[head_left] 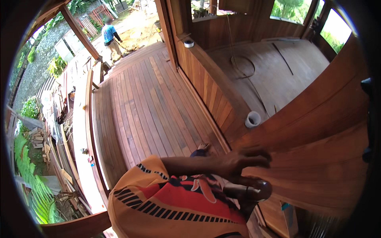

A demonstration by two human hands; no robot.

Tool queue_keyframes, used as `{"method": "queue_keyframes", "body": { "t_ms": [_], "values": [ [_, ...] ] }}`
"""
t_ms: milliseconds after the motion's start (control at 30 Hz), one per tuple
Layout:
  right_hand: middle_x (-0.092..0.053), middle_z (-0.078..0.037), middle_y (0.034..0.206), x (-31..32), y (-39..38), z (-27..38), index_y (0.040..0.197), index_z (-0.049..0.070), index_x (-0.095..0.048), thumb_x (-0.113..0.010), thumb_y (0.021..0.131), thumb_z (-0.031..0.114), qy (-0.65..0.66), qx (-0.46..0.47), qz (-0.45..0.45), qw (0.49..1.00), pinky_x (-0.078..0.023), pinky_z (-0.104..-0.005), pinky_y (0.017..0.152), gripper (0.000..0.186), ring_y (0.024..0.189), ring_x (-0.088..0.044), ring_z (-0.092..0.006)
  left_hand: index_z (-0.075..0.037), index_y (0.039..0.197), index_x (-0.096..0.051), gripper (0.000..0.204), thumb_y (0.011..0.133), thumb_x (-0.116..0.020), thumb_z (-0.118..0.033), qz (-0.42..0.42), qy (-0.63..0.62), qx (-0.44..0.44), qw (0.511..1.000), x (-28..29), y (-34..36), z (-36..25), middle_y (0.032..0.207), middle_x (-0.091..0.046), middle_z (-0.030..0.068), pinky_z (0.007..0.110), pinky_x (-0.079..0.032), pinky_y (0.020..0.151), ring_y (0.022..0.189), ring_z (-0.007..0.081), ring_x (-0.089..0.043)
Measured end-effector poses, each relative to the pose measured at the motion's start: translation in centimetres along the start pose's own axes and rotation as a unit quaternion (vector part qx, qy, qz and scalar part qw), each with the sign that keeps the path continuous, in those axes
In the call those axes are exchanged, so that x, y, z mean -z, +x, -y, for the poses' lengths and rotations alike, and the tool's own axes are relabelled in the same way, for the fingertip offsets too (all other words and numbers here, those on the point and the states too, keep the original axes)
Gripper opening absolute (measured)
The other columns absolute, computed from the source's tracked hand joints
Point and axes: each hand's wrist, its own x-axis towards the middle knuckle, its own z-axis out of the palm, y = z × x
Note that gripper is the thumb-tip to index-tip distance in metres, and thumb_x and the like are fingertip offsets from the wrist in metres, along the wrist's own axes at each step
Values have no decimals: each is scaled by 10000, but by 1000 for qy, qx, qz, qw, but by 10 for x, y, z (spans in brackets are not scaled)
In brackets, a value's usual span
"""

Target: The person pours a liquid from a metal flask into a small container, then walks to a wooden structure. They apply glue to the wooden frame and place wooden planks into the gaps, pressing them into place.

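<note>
My left hand (243, 162) reaches across my body toward the right, its fingers loosely bent and apart beside a reddish-brown wooden panel (309, 131). I see nothing held in it. Just below, my right hand (254, 192) is curled, its fingertips close under the left hand. Whatever it holds, if anything, is hidden. Both hands are in front of the panel's lower left part; whether they touch it I cannot tell. A white cup-like container (253, 119) stands on the wooden ledge (222, 85) beyond my hands.
A plank deck (147, 99) stretches ahead, bordered on the left by a wooden railing (90, 131). Over the ledge, a cable (243, 75) lies on a pale floor (285, 63). A white roll (189, 44) sits farther along. Another person (109, 35) in blue stands beyond the deck.
</note>
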Motion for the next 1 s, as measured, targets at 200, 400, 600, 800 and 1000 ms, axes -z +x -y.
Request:
{"method": "queue_keyframes", "body": {
  "t_ms": [200, 400, 600, 800, 1000],
  "values": [
    [-628, -169, 1184, 16, 0, -17, 1394, -36, -430, -575, 911, 506, -12, -21, -23, 999, -572, -361, 883, 740, 1024, -677, -271, 15, 1232, -640, 794, 701, -916, -508, 226, -340, -159, 899, -38, 58, -6, 1185, -666, 216, 494, -544, 872, 1108, 395, -660],
    [-638, -161, 1164, 7, 10, -15, 1392, -33, -438, -677, 832, 425, -17, -44, -26, 999, -579, -379, 877, 762, 1018, -683, -275, -24, 848, -658, 255, 781, -787, -233, 262, -292, -211, 896, -47, 56, -24, 806, -640, 110, 417, -527, 669, 793, 332, -659],
    [-649, -153, 1144, -7, 19, -13, 1391, -29, -445, -780, 753, 344, -10, -75, -23, 997, -586, -397, 872, 812, 1013, -689, -279, -27, 858, -619, 224, 813, -766, -189, 98, -128, -126, 979, -45, 30, -36, 853, -592, 129, 423, -513, 634, 779, 335, -624],
    [-660, -145, 1124, -43, 55, -7, 1390, -26, -453, -883, 675, 264, -8, -116, 7, 993, -593, -414, 867, 884, 1008, -695, -284, 8, 1294, -552, 629, 809, -874, -232, -26, -40, 110, 993, -37, 22, -29, 1264, -608, 183, 436, -576, 780, 934, 314, -680],
    [-666, -150, 1142, -40, 76, -13, 1392, -26, -456, -940, 633, 191, -64, -27, 62, 996, -600, -423, 861, 926, 1000, -703, -285, -23, 1494, -465, 824, 806, -876, -216, 113, 0, 374, 920, 22, 9, -44, 1521, -427, 260, 452, -541, 1025, 1337, 381, -550]
  ]
}}
